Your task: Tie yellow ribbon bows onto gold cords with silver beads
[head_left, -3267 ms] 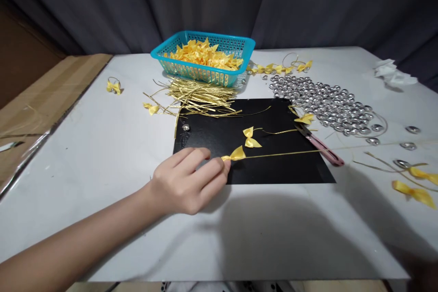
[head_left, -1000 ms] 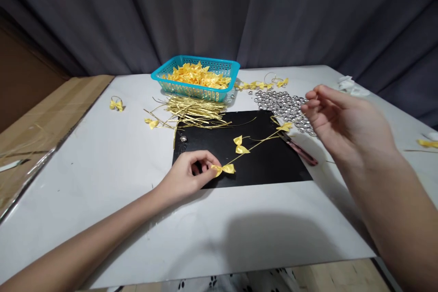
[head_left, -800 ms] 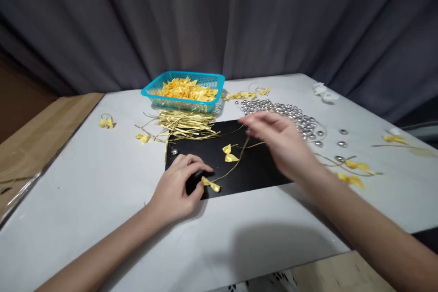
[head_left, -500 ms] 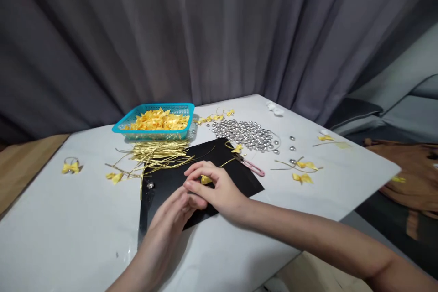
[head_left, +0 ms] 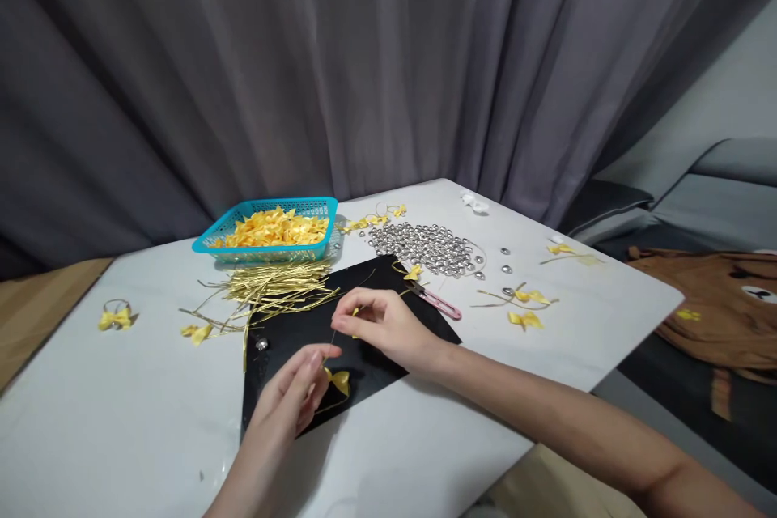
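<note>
My left hand (head_left: 291,392) is closed in a pinch above the lower left of a black sheet (head_left: 382,380). A yellow ribbon bow (head_left: 338,381) hangs at its fingertips, with a thin gold tie looping below it. Up and to the right, my right hand (head_left: 385,328) pinches the upper end of a thin strand (head_left: 333,336) that runs down to the left fingers. A bit of yellow shows behind the right fingers; how it is attached is hidden. Close to the right hand lie pink-handled thread snips (head_left: 435,301) and another bow (head_left: 413,273).
A blue basket (head_left: 200,243) of yellow bows stands at the back left, behind a pile of gold twist ties (head_left: 276,283). Silver beads (head_left: 425,247) are heaped at the back centre. Loose bows (head_left: 529,296) lie at the right, and a looped bow (head_left: 115,317) at far left.
My hands have drawn apart, the left going down and to the left. The bow and the strand between the hands now show. The whole view has shifted slightly.
</note>
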The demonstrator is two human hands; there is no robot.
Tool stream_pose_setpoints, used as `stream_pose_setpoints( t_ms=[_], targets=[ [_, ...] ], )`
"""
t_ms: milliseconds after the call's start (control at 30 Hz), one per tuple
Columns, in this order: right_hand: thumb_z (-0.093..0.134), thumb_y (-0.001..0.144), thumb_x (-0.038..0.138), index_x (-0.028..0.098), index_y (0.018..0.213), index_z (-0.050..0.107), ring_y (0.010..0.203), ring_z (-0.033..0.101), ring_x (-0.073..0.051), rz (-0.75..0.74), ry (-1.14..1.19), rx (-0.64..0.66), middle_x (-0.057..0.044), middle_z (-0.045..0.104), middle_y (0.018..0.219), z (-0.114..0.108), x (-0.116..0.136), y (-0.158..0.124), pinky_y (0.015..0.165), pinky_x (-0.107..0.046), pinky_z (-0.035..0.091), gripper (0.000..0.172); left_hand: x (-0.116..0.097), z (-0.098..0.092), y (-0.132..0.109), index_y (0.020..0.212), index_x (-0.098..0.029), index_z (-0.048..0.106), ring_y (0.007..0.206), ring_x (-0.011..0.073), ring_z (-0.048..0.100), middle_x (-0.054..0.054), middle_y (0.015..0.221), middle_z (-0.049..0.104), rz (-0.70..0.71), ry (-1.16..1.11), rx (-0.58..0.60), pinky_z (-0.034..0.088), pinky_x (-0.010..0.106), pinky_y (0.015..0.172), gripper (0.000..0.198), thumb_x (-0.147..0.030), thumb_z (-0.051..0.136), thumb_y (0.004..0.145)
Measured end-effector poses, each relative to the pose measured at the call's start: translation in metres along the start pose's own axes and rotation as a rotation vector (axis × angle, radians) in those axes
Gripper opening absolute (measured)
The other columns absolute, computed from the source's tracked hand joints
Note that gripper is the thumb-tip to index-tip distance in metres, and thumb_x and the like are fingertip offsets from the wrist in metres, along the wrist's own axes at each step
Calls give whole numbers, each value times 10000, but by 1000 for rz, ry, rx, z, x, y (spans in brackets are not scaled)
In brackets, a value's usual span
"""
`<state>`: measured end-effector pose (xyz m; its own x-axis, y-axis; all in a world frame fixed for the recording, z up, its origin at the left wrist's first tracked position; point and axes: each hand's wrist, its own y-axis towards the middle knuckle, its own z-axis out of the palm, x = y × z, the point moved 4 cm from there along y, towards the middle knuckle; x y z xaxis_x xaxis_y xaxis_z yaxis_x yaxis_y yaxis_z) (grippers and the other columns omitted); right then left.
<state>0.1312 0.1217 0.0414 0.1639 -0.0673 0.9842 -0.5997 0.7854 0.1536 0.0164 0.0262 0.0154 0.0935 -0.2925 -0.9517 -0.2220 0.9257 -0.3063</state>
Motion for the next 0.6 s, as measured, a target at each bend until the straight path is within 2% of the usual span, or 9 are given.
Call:
stream_pose_setpoints(
  t_ms=[133, 233, 267, 300, 367, 400, 467, 533, 600],
  targets=[
    [674, 724, 305, 145, 680, 595, 634, 517, -91, 39, -27, 104, 9, 569, 684, 14, -4, -5, 651, -242, 425, 184, 2, 1, 0, 783, -171, 609, 537, 100, 251, -47, 561, 338, 81, 78, 49, 162, 217, 495, 486, -648, 596, 694],
    [638, 765, 313, 145, 731, 609, 688, 562, -106, 18, -208, 199, -17, 621, 753, 1, 9, 1, 681, -242, 451, 174, 5, -1, 0, 708, -173, 569, 539, 100, 226, -51, 563, 310, 94, 62, 61, 159, 222, 496, 435, -606, 602, 720],
    [604, 798, 301, 148, 784, 627, 737, 582, -112, 6, -361, 244, -32, 646, 819, -10, 17, 5, 708, -239, 458, 155, 5, -2, -1, 700, -175, 559, 535, 100, 208, -55, 555, 288, 83, 45, 49, 150, 223, 496, 426, -598, 598, 728],
    [577, 820, 275, 158, 834, 641, 770, 591, -111, -22, -588, 205, -36, 657, 887, -29, 25, 10, 717, -229, 455, 134, 6, -4, -1, 695, -177, 551, 531, 100, 186, -61, 544, 262, 67, 29, 38, 139, 225, 494, 418, -591, 591, 736],
    [534, 845, 256, 208, 950, 645, 889, 584, -119, 5, -1195, -106, -25, 645, 1039, -80, 43, 20, 763, -222, 430, 161, 5, -6, -3, 686, -178, 542, 527, 101, 143, -70, 531, 219, 42, 8, 23, 120, 230, 492, 411, -583, 581, 744],
    [522, 836, 213, 192, 979, 647, 937, 575, -158, 67, -1302, -187, -58, 634, 1084, -104, 47, 23, 775, -256, 417, 191, 5, -6, -4, 684, -178, 541, 527, 103, 129, -72, 529, 208, 35, 5, 22, 115, 232, 491, 412, -585, 575, 746],
    [567, 755, 153, 165, 874, 680, 896, 583, -202, 190, -1397, -207, -85, 656, 1006, -140, 44, 28, 703, -269, 399, 165, 4, -6, -5, 683, -177, 543, 529, 105, 119, -73, 527, 204, 27, 9, 25, 115, 233, 490, 412, -582, 565, 750],
    [626, 676, 161, 190, 794, 694, 767, 595, -177, 307, -1437, -154, -43, 682, 855, -161, 31, 31, 620, -238, 369, 140, 4, -5, -6, 678, -176, 542, 531, 107, 123, -72, 522, 210, 21, 20, 29, 122, 233, 493, 399, -566, 560, 760],
    [650, 634, 177, 204, 788, 700, 724, 592, -162, 369, -1463, -125, -28, 687, 829, -169, 17, 32, 584, -224, 343, 165, 4, -4, -7, 670, -175, 541, 530, 109, 130, -71, 517, 213, 18, 34, 36, 128, 236, 495, 388, -550, 551, 772]
  ],
)
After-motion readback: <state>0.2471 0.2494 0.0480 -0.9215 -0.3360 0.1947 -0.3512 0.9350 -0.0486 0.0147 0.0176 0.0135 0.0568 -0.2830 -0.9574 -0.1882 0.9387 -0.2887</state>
